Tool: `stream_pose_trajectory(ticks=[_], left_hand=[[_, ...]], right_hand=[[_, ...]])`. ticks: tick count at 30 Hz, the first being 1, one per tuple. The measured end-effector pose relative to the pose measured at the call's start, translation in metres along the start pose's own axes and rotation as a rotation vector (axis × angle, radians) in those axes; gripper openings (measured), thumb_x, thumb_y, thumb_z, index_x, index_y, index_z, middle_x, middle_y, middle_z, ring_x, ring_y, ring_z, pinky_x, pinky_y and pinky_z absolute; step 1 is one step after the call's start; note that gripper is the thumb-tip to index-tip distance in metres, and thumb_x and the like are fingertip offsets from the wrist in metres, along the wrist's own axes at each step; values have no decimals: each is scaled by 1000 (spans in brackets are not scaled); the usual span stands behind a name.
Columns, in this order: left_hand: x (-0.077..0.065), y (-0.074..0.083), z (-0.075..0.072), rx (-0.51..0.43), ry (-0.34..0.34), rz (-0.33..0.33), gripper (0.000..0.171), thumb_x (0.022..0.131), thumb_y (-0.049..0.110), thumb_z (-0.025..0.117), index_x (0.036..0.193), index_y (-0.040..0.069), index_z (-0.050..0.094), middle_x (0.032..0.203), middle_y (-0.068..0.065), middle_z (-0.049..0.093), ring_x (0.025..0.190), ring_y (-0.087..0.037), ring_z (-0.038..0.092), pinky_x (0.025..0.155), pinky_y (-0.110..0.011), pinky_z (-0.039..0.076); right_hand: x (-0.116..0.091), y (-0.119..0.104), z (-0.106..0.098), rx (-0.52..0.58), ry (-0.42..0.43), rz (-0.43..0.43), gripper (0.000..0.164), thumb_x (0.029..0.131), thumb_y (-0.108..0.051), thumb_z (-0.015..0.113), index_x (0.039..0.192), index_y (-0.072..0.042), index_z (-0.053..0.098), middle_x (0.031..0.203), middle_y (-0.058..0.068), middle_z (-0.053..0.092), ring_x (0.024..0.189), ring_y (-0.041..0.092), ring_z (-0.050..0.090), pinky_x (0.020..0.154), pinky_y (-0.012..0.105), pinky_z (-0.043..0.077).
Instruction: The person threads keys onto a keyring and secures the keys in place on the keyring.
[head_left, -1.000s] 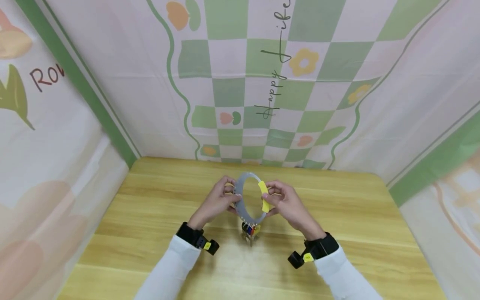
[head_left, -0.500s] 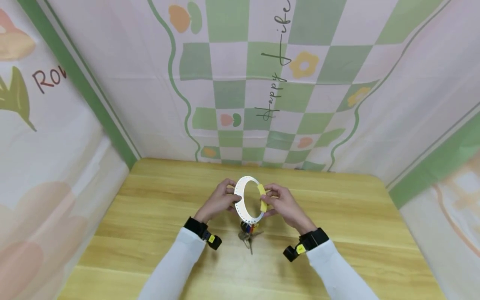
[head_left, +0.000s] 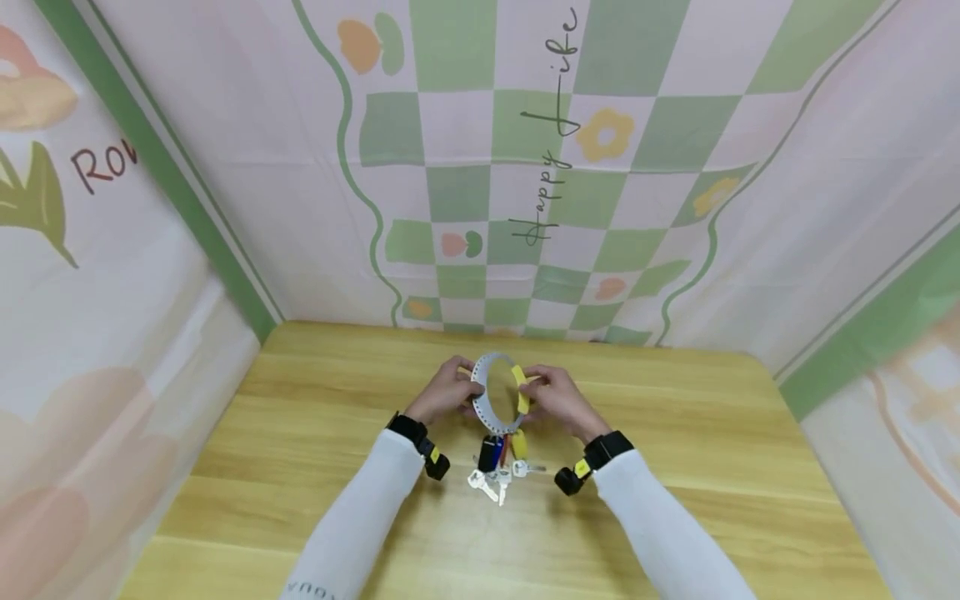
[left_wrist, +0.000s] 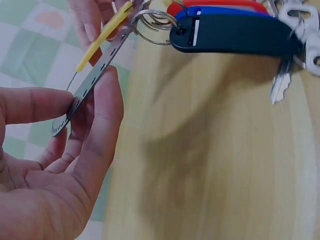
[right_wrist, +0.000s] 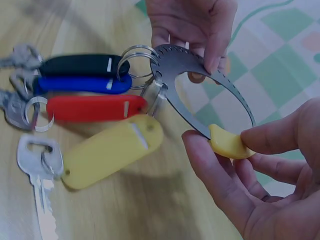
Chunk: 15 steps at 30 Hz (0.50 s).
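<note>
A large flat metal key ring [head_left: 482, 407] with small holes along its edge is held upright above the table. My left hand [head_left: 448, 390] pinches its wide perforated side between thumb and fingers. On the opposite side my right hand [head_left: 561, 397] pinches the yellow grip [right_wrist: 227, 142]. Small wire rings join several key tags to the plate's lower edge: a black tag [left_wrist: 235, 34], a blue tag [right_wrist: 82, 84], a red tag [right_wrist: 95, 108] and a yellow tag [right_wrist: 112, 152]. Silver keys [right_wrist: 40, 160] dangle from the tags. Some wire rings overlap in the wrist views.
The wooden table [head_left: 300, 500] extends under both hands. Behind it hangs a patterned cloth [head_left: 457, 192] with green checks, and more cloth [head_left: 135, 375] flanks the left side. Cameras on black straps sit on both wrists.
The metal ring has tilted, and its face went from grey to bright and back to light grey. Tags and keys now hang spread out in fuller view. Both forearms have drawn slightly inward.
</note>
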<state>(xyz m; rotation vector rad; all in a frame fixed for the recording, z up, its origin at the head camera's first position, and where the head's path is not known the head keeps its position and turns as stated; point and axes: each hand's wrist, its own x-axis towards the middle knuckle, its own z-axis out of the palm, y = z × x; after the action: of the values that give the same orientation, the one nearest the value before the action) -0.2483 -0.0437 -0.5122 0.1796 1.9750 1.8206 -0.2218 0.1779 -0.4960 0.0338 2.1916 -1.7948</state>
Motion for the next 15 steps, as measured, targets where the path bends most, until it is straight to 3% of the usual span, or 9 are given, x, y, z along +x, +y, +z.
stream_pose_trajectory(ticks=[7,15], left_hand=[[18,-11,3,10,55,-80,39,92,-6,61,127,-7,44,92,-21,65,64,-22,67,62,-36,60],[34,-13,12,187,298,-142,41,81,-9,72,120,-10,58,86,-21,67,58,-19,65,53,-30,58]], right_hand=[[25,12,3,-132,85,88,42,95,-1,60,135,13,52,109,29,63,75,29,69,67,39,61],[42,18,9,-269,225,101,28,87,1,66,114,11,67,105,27,68,69,23,69,61,31,59]])
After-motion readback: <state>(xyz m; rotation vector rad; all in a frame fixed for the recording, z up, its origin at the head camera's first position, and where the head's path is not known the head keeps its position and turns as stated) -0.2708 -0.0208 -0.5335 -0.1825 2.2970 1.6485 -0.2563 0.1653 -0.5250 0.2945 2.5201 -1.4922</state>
